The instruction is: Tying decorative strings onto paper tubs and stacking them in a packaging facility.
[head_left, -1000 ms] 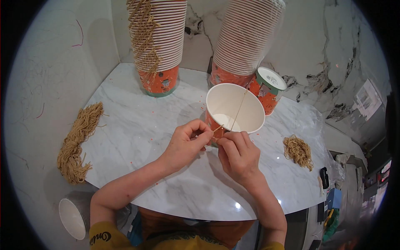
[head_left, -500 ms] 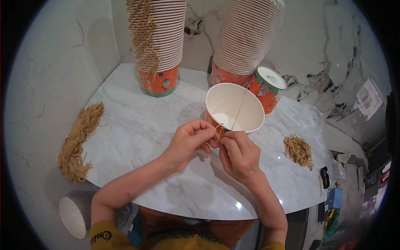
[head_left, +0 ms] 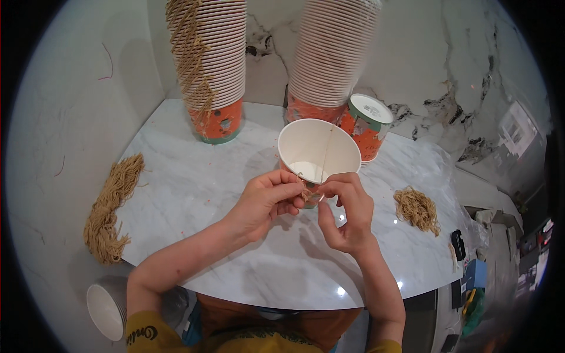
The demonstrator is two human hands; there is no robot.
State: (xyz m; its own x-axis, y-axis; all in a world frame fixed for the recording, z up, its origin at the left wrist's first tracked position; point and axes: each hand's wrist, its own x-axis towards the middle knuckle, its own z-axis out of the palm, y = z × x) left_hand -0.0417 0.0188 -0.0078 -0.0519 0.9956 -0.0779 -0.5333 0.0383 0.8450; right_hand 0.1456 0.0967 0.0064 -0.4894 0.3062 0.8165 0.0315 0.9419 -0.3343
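An orange paper cup (head_left: 318, 154) with a white inside stands on the marble table (head_left: 194, 182), its mouth tilted toward me. A thin tan string (head_left: 325, 157) runs across its opening. My left hand (head_left: 266, 200) and my right hand (head_left: 345, 212) meet at the cup's near rim. Both pinch the string's end (head_left: 306, 195) between thumb and fingers against the cup's outer wall.
Two tall stacks of orange cups (head_left: 215, 65) (head_left: 329, 59) stand at the back, tan strings hanging on the left one. An upturned cup (head_left: 368, 126) sits beside the right stack. Bundles of tan string lie at left (head_left: 109, 209) and right (head_left: 416, 209). A white cup (head_left: 107, 309) lies below the table.
Both hands have drawn closer together at the cup's near rim and dropped slightly down its side. The cup has stayed in place.
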